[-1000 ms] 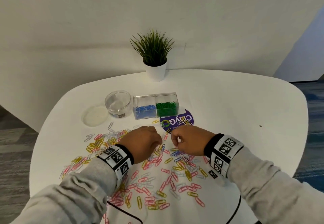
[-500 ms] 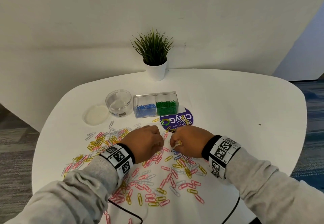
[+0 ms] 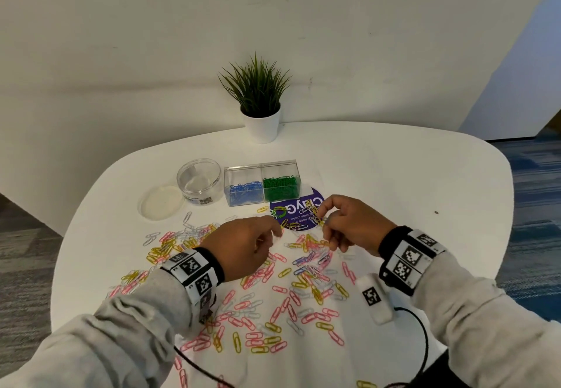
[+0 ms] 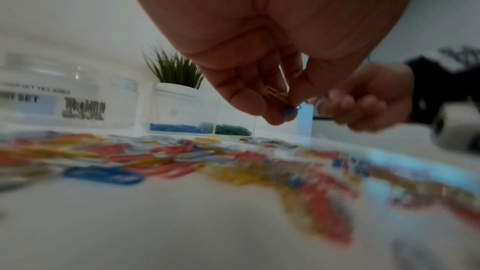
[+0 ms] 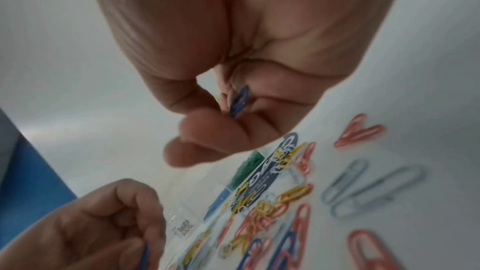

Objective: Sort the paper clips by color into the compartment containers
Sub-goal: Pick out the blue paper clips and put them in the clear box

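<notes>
Several pink, yellow, white and blue paper clips (image 3: 273, 293) lie scattered on the white table (image 3: 394, 175). A clear two-part container holds blue clips (image 3: 244, 190) in its left compartment and green clips (image 3: 280, 185) in its right. My left hand (image 3: 273, 231) hovers over the pile; the left wrist view shows it pinching a blue clip (image 4: 288, 110) together with a yellow clip (image 4: 275, 93). To its right, my right hand (image 3: 326, 217) is over the purple sticker (image 3: 296, 210), and in the right wrist view its curled fingers hold a blue clip (image 5: 239, 102).
An open round clear jar (image 3: 198, 179) and its lid (image 3: 161, 202) sit left of the container. A potted plant (image 3: 261, 102) stands at the back edge. A white tagged device (image 3: 375, 301) with a black cable (image 3: 425, 336) lies near my right wrist.
My right hand has lifted off the pile and moved right and farther away, over the purple sticker. The left hand has stayed almost in place, slightly raised.
</notes>
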`<state>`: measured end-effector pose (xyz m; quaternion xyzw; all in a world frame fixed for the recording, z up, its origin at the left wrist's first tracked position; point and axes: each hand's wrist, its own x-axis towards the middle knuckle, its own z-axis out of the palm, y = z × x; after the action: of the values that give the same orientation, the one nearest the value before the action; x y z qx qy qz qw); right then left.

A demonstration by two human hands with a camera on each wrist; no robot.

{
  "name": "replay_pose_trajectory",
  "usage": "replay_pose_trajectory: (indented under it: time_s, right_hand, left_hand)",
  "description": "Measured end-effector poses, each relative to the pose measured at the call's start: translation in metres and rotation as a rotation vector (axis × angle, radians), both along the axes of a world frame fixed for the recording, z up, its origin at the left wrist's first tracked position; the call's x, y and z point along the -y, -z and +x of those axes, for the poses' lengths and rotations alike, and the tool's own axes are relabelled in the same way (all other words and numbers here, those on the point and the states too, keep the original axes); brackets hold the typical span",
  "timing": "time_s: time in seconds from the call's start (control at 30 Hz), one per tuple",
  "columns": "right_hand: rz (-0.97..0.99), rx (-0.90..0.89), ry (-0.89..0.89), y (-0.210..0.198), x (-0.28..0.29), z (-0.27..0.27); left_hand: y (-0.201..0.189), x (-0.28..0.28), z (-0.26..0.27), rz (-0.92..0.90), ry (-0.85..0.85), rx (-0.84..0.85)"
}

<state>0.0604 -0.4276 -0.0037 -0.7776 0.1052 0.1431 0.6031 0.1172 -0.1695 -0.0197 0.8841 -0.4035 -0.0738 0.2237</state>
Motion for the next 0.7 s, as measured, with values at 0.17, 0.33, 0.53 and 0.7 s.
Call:
replay_pose_trajectory:
  time_s: [0.17, 0.33, 0.53, 0.7]
  right_hand:
    - [-0.095, -0.085, -0.023, 0.007, 0.014, -0.010]
    - [-0.749, 0.114, -0.365, 0.012, 0.004, -0.021]
    - [-0.810, 0.066, -0.354, 0.021, 0.002, -0.027]
    - [-0.794, 0.077, -0.347, 0.020, 0.005, -0.028]
  left_hand:
    - [-0.012, 0.016, 0.004, -0.168, -0.260, -0.386]
    - [-0.015, 0.019, 0.005, -0.319, -0.479, -0.707]
    - [-0.021, 0.018, 0.001, -0.344, -0.490, -0.673]
    - [-0.025, 0.026, -0.005, -0.347, -0.511, -0.808]
